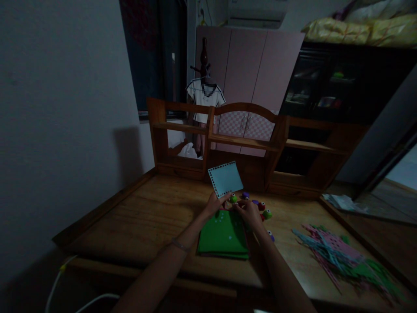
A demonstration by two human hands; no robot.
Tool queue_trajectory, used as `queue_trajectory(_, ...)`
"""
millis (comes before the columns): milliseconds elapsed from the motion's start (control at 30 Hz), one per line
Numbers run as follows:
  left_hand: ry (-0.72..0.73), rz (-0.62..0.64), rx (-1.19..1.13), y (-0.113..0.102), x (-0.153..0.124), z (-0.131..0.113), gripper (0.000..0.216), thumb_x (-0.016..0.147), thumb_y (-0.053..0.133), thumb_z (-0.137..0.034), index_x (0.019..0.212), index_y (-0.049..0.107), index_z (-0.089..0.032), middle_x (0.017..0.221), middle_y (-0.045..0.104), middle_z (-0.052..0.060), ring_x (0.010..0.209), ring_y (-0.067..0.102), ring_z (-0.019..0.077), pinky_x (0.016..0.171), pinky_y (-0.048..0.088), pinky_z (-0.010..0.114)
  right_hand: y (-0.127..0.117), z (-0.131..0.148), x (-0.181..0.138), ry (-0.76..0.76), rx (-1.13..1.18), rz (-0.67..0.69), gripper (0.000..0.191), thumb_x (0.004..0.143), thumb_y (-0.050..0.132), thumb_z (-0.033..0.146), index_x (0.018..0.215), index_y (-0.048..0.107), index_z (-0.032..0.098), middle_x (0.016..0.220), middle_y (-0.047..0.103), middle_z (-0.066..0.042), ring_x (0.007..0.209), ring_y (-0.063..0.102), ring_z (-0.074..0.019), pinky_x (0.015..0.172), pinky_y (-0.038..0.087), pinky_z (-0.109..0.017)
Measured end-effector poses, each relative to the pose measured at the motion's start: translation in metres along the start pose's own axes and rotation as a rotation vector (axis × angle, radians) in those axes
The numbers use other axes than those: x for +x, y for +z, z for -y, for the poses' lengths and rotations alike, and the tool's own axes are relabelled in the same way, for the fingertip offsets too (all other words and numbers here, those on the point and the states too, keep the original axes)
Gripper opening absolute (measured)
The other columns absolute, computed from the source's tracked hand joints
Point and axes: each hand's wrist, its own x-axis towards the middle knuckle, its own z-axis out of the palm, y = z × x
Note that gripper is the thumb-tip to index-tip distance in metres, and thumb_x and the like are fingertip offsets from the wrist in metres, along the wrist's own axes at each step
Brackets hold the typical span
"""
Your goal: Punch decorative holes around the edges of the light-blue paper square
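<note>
My left hand [216,204] is closed on the lower edge of a pale blue sheet [226,179], which is tilted up and has a row of holes along two of its edges. Close beside it, my right hand [250,214] has its fingers pinched together; what they hold is too small and dark to make out. Below both hands lies a stack of green sheets [223,234] with a few pale specks on top. Around my right hand sit several small toys with eyes, among them a green one [233,198], a purple one [246,196] and a red one [261,206].
A loose heap of pink, blue and green cut strips [342,252] lies on the right of the wooden tabletop [146,217]. A low wooden shelf unit [244,141] stands along the far edge. A white wall [65,108] rises on the left.
</note>
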Motion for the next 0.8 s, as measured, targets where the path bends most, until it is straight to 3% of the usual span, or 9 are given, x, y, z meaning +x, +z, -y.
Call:
queue_trajectory(267,0.005,0.007,-0.003,-0.001,0.002,0.005,0.037,0.075,0.061,-0.044,0.084,0.063,-0.008,0.079,0.065,0.008,0.044,0.051,0.0088,0.043,0.043,0.022,0.002,-0.006,0.002,0.021,0.084,0.017,0.025,0.078,0.053,0.037,0.082,0.068,0.018,0.077,0.069,-0.006,0.066,0.063,-0.0176,0.059,0.042,-0.024)
queue_trajectory(433,0.025,0.005,-0.013,-0.002,0.004,0.005,0.036,0.075,0.06,-0.044,0.083,0.063,-0.008,0.076,0.063,0.008,0.043,0.051,0.0085,0.042,0.042,0.021,0.0,-0.003,0.004,0.047,0.14,-0.17,0.038,0.079,0.049,0.046,0.094,0.065,0.016,0.079,0.068,-0.008,0.066,0.063,-0.0186,0.059,0.044,-0.026)
queue_trajectory(533,0.041,-0.03,-0.008,-0.006,0.006,0.005,0.036,0.075,0.06,-0.045,0.083,0.062,-0.009,0.073,0.062,0.006,0.041,0.05,0.008,0.04,0.041,0.021,-0.02,0.001,0.006,0.076,0.226,-0.294,0.046,0.081,0.043,0.051,0.1,0.062,0.014,0.082,0.068,-0.01,0.066,0.063,-0.0187,0.058,0.045,-0.027)
queue_trajectory(667,0.04,-0.076,0.004,-0.007,0.009,0.006,0.039,0.076,0.057,-0.049,0.083,0.062,-0.01,0.066,0.059,0.003,0.039,0.049,0.0079,0.039,0.039,0.02,-0.068,-0.006,0.004,0.099,0.256,-0.443,0.052,0.081,0.042,0.054,0.104,0.06,0.011,0.086,0.067,-0.013,0.066,0.062,-0.0182,0.058,0.046,-0.027)
queue_trajectory(800,0.019,-0.106,0.03,-0.003,0.011,0.008,0.044,0.076,0.055,-0.053,0.079,0.064,-0.01,0.06,0.057,0.002,0.039,0.049,0.0081,0.039,0.039,0.019,-0.106,-0.024,-0.019,0.138,0.201,-0.413,0.053,0.078,0.046,0.056,0.1,0.061,0.011,0.081,0.067,-0.012,0.06,0.061,-0.0174,0.054,0.045,-0.026)
